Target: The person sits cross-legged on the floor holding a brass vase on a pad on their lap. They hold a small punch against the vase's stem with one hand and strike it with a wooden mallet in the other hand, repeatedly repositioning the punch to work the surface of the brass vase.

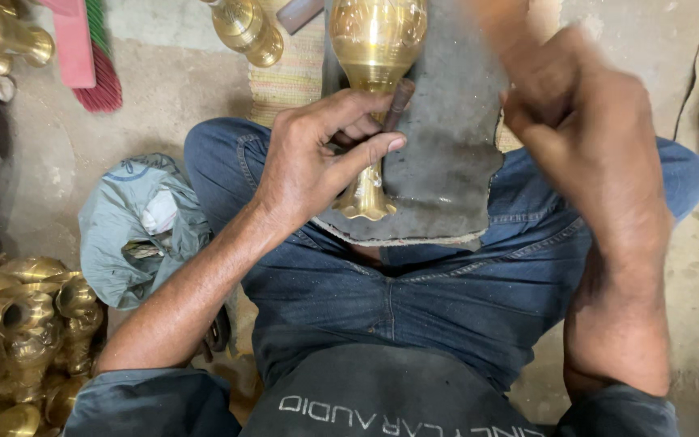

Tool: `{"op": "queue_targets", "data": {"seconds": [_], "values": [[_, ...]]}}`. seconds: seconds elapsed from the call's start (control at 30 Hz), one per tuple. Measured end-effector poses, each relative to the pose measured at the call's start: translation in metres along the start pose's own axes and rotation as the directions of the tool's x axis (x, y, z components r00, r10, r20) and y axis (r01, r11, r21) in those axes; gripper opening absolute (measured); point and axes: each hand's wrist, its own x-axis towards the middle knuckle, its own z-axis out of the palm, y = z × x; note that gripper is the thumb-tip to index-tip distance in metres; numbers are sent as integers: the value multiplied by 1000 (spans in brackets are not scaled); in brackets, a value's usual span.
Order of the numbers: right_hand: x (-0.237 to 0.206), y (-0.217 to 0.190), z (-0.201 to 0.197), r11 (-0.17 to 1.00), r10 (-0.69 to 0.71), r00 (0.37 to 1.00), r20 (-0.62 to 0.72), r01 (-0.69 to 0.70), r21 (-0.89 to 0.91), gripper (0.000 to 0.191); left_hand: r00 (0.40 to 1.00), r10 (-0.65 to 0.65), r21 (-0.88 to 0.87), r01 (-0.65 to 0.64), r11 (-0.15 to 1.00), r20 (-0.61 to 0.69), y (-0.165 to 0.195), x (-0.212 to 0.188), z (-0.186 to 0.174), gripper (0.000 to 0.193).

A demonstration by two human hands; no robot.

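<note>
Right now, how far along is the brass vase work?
Done: engraved lines already show on the brass vase body. In hand: left hand steadies its stem and a small punch; right hand is blurred. Left: cannot tell; more brass pieces sit at left.

Shiny engraved brass vase [374, 73] lying lengthwise on grey pad, thin dark punch tool [399, 103] upright against its neck

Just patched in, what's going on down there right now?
A person sits on the floor in jeans with a brass vase lying on a dark pad across the lap. The left hand steadies the vase's stem and holds a thin dark tool against it. The right hand is raised beside it, blurred, so its grip is unclear. More brass vessels are piled at the left.
</note>
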Motion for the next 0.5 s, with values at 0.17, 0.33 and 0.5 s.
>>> {"op": "queue_targets", "data": {"seconds": [0.17, 0.33, 0.5], "values": [[0, 0, -1, 988, -132, 991, -28, 130, -79, 31, 1000, 2, 6, -2, 1000, 10, 0, 1, 0, 33], [-1, -2, -2, 932, -277, 960, -41, 258, -255, 32, 1000, 22, -7, -22, 1000, 1, -1, 0, -1, 35], [1, -1, -2, 839, -410, 912, -25, 366, -403, 28, 999, 34, -20, -33, 999, 14, -2, 1, -1, 37]]}}
